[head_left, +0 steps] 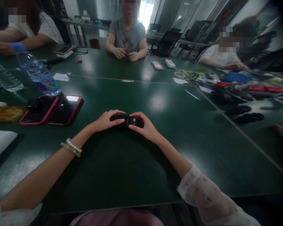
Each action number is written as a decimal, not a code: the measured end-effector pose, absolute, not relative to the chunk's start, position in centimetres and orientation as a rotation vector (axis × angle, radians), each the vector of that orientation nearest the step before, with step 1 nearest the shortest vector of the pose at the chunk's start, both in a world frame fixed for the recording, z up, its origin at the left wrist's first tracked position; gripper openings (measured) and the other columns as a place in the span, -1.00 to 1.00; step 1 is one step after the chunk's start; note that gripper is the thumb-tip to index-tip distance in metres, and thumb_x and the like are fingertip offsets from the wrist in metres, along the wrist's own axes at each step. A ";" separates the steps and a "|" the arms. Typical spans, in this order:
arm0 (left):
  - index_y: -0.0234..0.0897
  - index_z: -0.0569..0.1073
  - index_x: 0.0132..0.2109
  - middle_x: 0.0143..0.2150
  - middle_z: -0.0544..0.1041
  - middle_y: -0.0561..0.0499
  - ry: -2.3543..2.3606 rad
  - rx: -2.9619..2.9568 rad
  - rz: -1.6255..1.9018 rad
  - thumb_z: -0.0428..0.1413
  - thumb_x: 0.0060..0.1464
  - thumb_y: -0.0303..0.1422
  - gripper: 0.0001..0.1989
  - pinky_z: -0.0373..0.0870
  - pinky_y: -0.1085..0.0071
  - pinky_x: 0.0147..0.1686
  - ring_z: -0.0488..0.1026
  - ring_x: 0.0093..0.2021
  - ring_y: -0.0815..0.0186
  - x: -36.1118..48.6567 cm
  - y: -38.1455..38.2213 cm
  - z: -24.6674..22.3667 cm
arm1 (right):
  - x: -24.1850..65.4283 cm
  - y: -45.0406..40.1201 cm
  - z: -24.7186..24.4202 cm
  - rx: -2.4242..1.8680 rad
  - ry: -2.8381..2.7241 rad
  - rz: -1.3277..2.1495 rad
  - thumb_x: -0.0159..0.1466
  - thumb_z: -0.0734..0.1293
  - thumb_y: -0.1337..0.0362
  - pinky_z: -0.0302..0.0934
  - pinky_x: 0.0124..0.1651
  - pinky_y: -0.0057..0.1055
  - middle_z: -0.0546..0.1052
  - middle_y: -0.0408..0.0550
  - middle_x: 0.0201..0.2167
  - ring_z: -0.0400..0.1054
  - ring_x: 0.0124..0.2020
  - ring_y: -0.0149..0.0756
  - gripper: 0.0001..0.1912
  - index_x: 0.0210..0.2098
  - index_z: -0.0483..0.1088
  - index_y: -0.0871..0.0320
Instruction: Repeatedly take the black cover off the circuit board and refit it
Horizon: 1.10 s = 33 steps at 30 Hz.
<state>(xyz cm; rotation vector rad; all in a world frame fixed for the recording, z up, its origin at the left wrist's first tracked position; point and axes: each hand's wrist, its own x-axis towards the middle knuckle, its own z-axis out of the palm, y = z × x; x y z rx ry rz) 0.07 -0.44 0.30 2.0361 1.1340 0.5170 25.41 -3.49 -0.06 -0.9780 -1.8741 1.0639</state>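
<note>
A small black oblong device (127, 121) with white print and a square mark on its top lies on the green table (113, 175), or just above it; I cannot tell which. My left hand (107, 121) grips its left end, thumb along the near side and fingers over the far side. Around the right end, my right hand (143, 127) is closed in the same way. Both ends of the device are partly hidden by my fingers. Two phones in red-pink cases, a left one (39, 110) and a right one (65, 110), lie left of my hands.
Plastic bottles (39, 73) stand at the left behind the phones, near a yellow packet (7, 113). A wrench (192, 94) lies right of centre, before a pile of cables and cloth (240, 81). Several people sit around the table, one (127, 34) directly opposite.
</note>
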 end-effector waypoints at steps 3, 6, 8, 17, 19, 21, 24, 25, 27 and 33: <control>-0.02 0.36 0.25 0.22 0.41 -0.08 1.138 2.012 0.516 0.05 0.22 0.10 -0.44 0.31 0.01 0.13 0.36 0.18 0.00 0.0 -0.4 0.2 | 25.5 -3.4 -0.1 -0.997 -1.839 1.108 0.23 0.46 0.10 0.34 0.06 -0.13 0.44 -0.05 0.01 0.39 0.02 -0.16 -0.59 0.03 0.38 -0.01; -0.07 0.38 0.24 0.20 0.42 -0.09 1.124 2.006 0.530 0.07 0.21 0.09 -0.43 0.33 0.02 0.13 0.38 0.16 0.02 0.0 -0.3 0.2 | 25.4 -3.2 -0.4 -0.995 -1.777 1.172 0.26 0.43 0.08 0.35 0.08 -0.14 0.46 -0.04 -0.02 0.40 0.01 -0.18 -0.64 0.01 0.40 0.00; -0.09 0.39 0.23 0.19 0.43 -0.10 1.111 1.999 0.545 0.10 0.19 0.09 -0.43 0.33 0.03 0.13 0.39 0.15 0.03 0.1 -0.3 0.3 | 25.4 -3.1 -0.5 -0.994 -1.750 1.182 0.25 0.44 0.08 0.35 0.08 -0.15 0.47 -0.05 -0.03 0.41 0.01 -0.18 -0.65 -0.02 0.41 0.01; -0.13 0.38 0.23 0.20 0.43 -0.12 1.042 1.966 0.556 0.09 0.21 0.07 -0.43 0.35 0.07 0.13 0.40 0.16 0.06 0.1 -0.5 0.7 | 25.3 -3.4 0.2 -1.025 -1.713 1.194 0.22 0.46 0.12 0.37 0.00 -0.18 0.49 -0.05 -0.09 0.42 -0.05 -0.19 -0.67 -0.06 0.42 0.04; -0.14 0.38 0.22 0.20 0.43 -0.13 1.028 1.958 0.548 0.09 0.21 0.07 -0.43 0.36 0.08 0.12 0.41 0.15 0.06 0.1 -0.4 0.7 | 25.3 -3.5 0.2 -1.024 -1.727 1.188 0.23 0.46 0.12 0.37 -0.01 -0.19 0.48 -0.05 -0.08 0.42 -0.06 -0.20 -0.67 -0.06 0.41 0.04; -0.15 0.38 0.22 0.20 0.44 -0.13 1.010 1.960 0.552 0.09 0.22 0.06 -0.44 0.36 0.09 0.13 0.41 0.15 0.07 0.1 -0.4 0.6 | 25.4 -3.4 0.2 -1.026 -1.742 1.181 0.24 0.45 0.12 0.37 -0.03 -0.20 0.48 -0.04 -0.08 0.42 -0.06 -0.21 -0.68 -0.06 0.41 0.05; -0.13 0.39 0.21 0.21 0.44 -0.11 1.000 2.000 0.565 0.05 0.24 0.07 -0.46 0.33 0.08 0.15 0.39 0.18 0.06 0.0 -0.2 0.4 | 25.4 -3.4 0.0 -1.031 -1.752 1.173 0.24 0.45 0.11 0.37 -0.03 -0.21 0.49 -0.05 -0.09 0.42 -0.07 -0.21 -0.67 -0.05 0.41 0.05; -0.13 0.39 0.21 0.21 0.44 -0.11 1.001 2.023 0.564 0.03 0.25 0.08 -0.46 0.32 0.07 0.16 0.38 0.18 0.05 0.0 -0.2 0.3 | 25.4 -3.3 0.0 -1.030 -1.752 1.169 0.24 0.45 0.11 0.37 -0.03 -0.21 0.49 -0.05 -0.09 0.42 -0.07 -0.21 -0.67 -0.05 0.41 0.05; -0.12 0.38 0.22 0.22 0.44 -0.12 1.004 2.073 0.557 -0.01 0.25 0.12 -0.43 0.30 0.03 0.17 0.37 0.19 0.02 -0.1 -0.1 0.2 | 25.4 -3.3 -0.1 -1.032 -1.754 1.150 0.24 0.44 0.10 0.36 -0.04 -0.21 0.49 -0.04 -0.09 0.42 -0.07 -0.20 -0.67 -0.05 0.40 0.05; -0.05 0.30 0.29 0.27 0.37 -0.12 1.059 2.118 0.532 0.21 0.04 0.14 -0.25 0.26 -0.04 0.17 0.35 0.20 -0.06 -0.1 -0.3 0.3 | 25.3 -3.4 -0.3 -1.074 -1.764 1.064 0.27 0.41 0.09 0.34 -0.06 -0.21 0.47 -0.05 -0.11 0.41 -0.11 -0.20 -0.68 -0.04 0.38 0.05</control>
